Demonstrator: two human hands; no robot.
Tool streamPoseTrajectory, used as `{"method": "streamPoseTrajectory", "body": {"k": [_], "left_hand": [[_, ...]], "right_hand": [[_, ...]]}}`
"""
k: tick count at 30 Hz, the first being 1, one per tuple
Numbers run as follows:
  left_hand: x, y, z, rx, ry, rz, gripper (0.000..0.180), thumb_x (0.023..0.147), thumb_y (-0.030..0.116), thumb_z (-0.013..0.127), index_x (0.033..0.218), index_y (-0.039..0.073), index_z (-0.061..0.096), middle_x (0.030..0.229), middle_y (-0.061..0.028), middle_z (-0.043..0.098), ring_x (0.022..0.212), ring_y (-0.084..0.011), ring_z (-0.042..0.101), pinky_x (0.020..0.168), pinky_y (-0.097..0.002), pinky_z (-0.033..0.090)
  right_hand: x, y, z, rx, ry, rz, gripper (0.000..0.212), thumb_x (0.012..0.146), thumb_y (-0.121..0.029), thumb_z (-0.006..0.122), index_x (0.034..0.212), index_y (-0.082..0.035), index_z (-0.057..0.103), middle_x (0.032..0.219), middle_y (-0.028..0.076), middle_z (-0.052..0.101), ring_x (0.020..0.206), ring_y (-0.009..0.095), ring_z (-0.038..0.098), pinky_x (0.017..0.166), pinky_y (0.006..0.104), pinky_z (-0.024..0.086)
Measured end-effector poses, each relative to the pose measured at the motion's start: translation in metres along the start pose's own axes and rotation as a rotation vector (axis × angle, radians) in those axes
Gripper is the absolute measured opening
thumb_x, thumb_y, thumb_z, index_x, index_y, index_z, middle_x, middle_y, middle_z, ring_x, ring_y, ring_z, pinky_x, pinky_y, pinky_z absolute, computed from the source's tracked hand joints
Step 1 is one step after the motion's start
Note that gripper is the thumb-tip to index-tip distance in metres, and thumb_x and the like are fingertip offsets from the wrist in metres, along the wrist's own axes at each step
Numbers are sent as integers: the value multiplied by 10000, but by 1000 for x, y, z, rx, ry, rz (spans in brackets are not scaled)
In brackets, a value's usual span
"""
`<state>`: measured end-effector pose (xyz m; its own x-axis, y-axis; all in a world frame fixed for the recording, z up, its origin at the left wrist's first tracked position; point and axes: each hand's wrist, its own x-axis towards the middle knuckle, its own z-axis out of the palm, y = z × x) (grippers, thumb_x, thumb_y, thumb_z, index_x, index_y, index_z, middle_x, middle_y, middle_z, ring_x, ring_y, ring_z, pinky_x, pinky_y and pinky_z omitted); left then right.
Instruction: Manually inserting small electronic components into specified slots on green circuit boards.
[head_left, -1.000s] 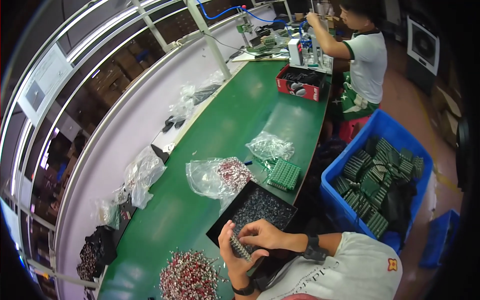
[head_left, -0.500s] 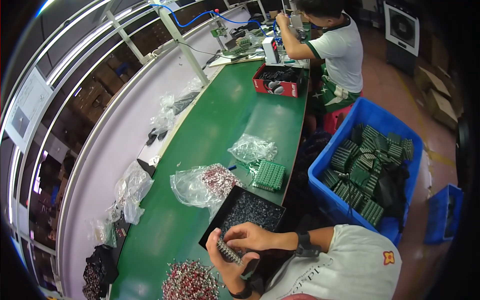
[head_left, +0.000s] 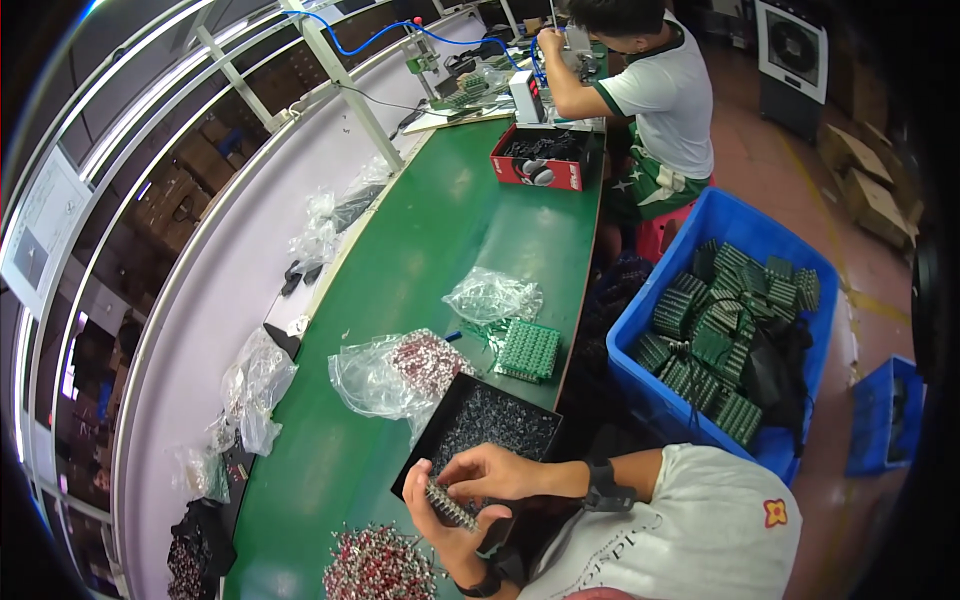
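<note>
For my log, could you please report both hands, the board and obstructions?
Left hand holding metal-studded board; right hand fingering it; black tray partly hidden behind.

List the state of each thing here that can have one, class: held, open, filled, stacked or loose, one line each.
Small board: held, tilted
Left hand: gripping the board
Right hand: fingers bent at the board
Black tray: open, holding small dark pieces
Red box: open, holding black items
Large blue bin: open, piled with boards
Green boards: stacked
Red-and-silver pieces: loose, heaped
</note>
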<state>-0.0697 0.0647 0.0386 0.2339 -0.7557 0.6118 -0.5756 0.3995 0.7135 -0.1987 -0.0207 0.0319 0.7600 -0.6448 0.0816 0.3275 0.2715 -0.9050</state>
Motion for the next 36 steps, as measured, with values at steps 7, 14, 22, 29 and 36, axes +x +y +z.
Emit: {"method": "streamPoseTrajectory", "body": {"k": [7,14,22,29,36], "left_hand": [[9,4,-1,95,-27,83,1269,433,640,898,1397,-28,416,1329,-180,528,1235,-318,527,1084,-448,386],[8,1,-4,81,99,37,1188,490,659,877,1362,-22,446,1299,-200,564,1186,-370,553,1031,-482,433],[10,-4,1,4,77,59,1318,442,637,891,1425,-65,361,1368,-203,491,1275,-326,500,1117,-456,359],[5,-8,0,-54,139,15,1320,461,634,884,1450,-52,340,1364,-198,489,1277,-332,497,1122,-467,366],[2,-3,4,-83,101,19,1310,477,633,889,1462,-33,338,1375,-202,498,1290,-332,497,1126,-464,363]], "right_hand": [[-3,8,-2,-71,-5,44,175,921,-139,693,965,30,700,837,47,707,767,83,632,697,259,512],[-5,8,-3,-11,116,91,184,916,-140,678,976,33,692,820,32,695,758,80,629,694,254,515],[-2,15,-2,44,-63,41,201,911,-121,720,1032,38,699,914,62,715,824,97,650,754,262,529],[-3,4,-9,-29,25,166,151,888,-41,675,1019,35,680,891,39,691,839,97,659,756,247,536],[-7,8,3,-7,-10,61,145,934,-91,692,1006,35,695,902,54,713,824,92,650,752,253,534]]}}
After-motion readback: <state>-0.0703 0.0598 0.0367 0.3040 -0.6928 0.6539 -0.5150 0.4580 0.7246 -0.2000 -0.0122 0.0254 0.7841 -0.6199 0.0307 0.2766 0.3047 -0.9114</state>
